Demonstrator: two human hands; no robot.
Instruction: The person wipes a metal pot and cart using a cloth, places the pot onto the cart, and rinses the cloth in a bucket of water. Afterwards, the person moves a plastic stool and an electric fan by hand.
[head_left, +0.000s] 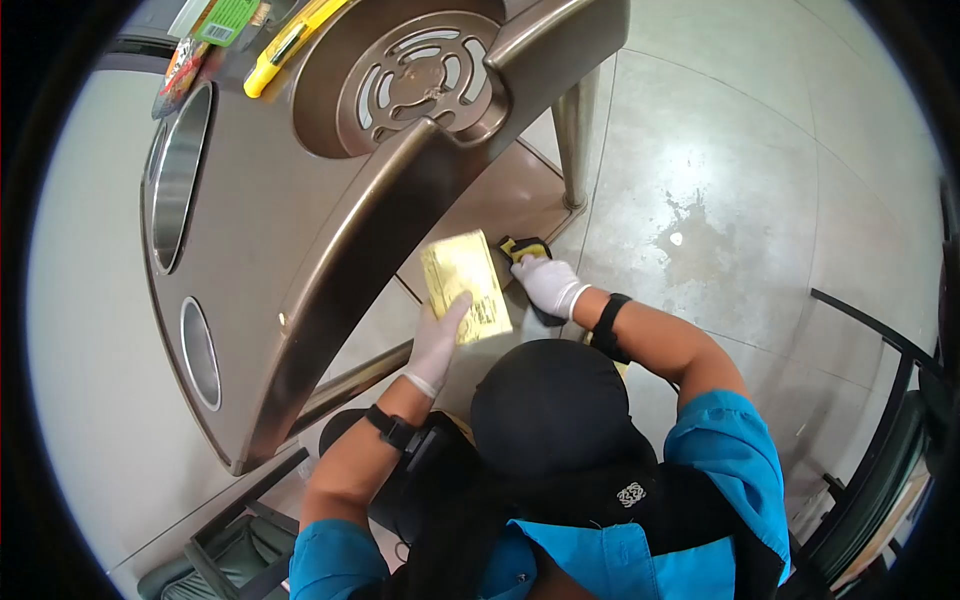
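Note:
My left hand (439,340), in a white glove, grips a flat, rectangular yellow packet with dark print (468,285), its thumb lying across the front. To the right, my white-gloved right hand (546,284) is closed on the yellow part of a black-and-yellow, soft-looking item (538,250). That item's exact kind cannot be made out, and part of it is hidden under the hand. Both hands are low, beside the edge of a brown, glossy table (290,235) and above its lower shelf and the floor.
The table top has a round recess with a slotted grate (420,78) and oval metal-rimmed openings (183,180). A yellow utility knife (290,48) and a green-labelled container (225,20) lie on it. A table leg (572,150) stands ahead; dark chairs (880,440) flank me.

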